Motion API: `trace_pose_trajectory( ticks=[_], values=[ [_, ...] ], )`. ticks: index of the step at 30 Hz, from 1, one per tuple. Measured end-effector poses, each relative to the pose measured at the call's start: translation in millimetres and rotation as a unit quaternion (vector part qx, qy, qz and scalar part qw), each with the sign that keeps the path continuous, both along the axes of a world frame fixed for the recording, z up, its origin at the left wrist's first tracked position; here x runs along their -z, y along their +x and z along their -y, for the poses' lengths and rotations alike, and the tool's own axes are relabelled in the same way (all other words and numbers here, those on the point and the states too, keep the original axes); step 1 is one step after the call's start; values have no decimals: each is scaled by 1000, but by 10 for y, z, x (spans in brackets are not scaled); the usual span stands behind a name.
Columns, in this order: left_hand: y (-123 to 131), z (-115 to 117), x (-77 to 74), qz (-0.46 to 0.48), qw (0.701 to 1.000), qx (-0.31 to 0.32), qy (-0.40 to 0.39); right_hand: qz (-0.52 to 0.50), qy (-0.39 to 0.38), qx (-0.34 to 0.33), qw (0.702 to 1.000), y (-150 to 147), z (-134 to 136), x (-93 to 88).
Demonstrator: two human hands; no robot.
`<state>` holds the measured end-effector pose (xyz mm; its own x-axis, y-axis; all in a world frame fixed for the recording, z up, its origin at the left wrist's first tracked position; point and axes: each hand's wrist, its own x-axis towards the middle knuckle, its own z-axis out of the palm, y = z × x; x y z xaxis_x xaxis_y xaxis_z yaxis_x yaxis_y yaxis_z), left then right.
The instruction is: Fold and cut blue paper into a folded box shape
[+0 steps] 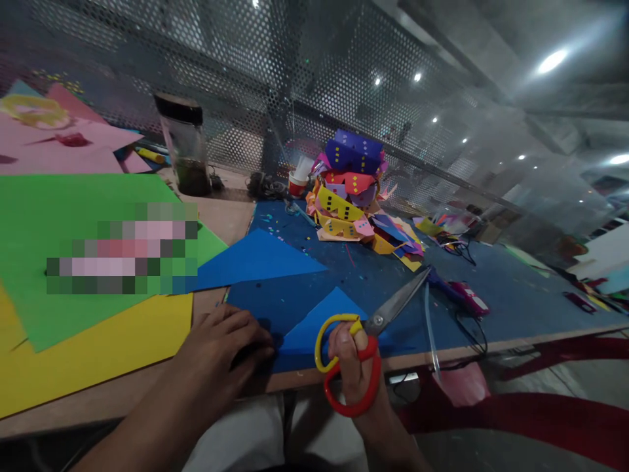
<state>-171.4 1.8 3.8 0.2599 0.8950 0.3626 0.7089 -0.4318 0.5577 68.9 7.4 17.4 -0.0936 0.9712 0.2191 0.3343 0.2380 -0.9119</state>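
Observation:
My right hand (pixel 351 354) grips a pair of scissors (pixel 393 308) by their yellow and red handles. The blades look closed and point up and to the right. At the table's front edge my left hand (pixel 230 337) rests with bent fingers, the thumb apart from them, and nothing visible in it. A blue paper piece (pixel 337 305) with a pointed top lies between my two hands, partly behind the scissors. Just beyond my left hand is another blue triangular paper (pixel 260 259).
Green paper (pixel 98 190) and yellow paper (pixel 122 354) overlap on the left, under a pixelated patch. A black-lidded jar (pixel 184 144) stands behind them. Colourful decorated paper pieces (pixel 344 196) are stacked at the back. A purple glue gun (pixel 459 292) lies on the right, with a cord nearby.

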Motion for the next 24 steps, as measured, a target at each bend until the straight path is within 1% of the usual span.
trace_pose_trajectory(
  ticks=[2,4,7,9,11,14,18,21,24],
  values=[
    [-27,-9,14,0,1000,-8,3,20,-11,-10,1000,14,7,-69],
    [-28,-20,30,3,1000,-12,9,30,-6,-23,999,-26,-2,-91],
    [-9,-31,28,4,1000,-16,7,15,7,-23,1000,-146,-33,-28],
    [-2,-31,4,-4,1000,-16,-1,-6,-3,-20,1000,-208,-48,28],
    [-5,-26,-21,-14,1000,-18,-10,-10,-28,-26,999,-221,-47,47],
    [-23,-26,-34,-19,999,-14,-23,1,-51,-24,998,-191,-23,-9],
    [-35,-33,-17,-17,999,-6,-28,-12,-43,2,999,-261,28,-118],
    [-30,-29,-7,-14,1000,-6,-24,-18,-59,-30,998,-350,52,-146],
    [-45,-23,7,-9,1000,-4,-23,-11,-68,-39,997,-335,35,-150]
  ],
)
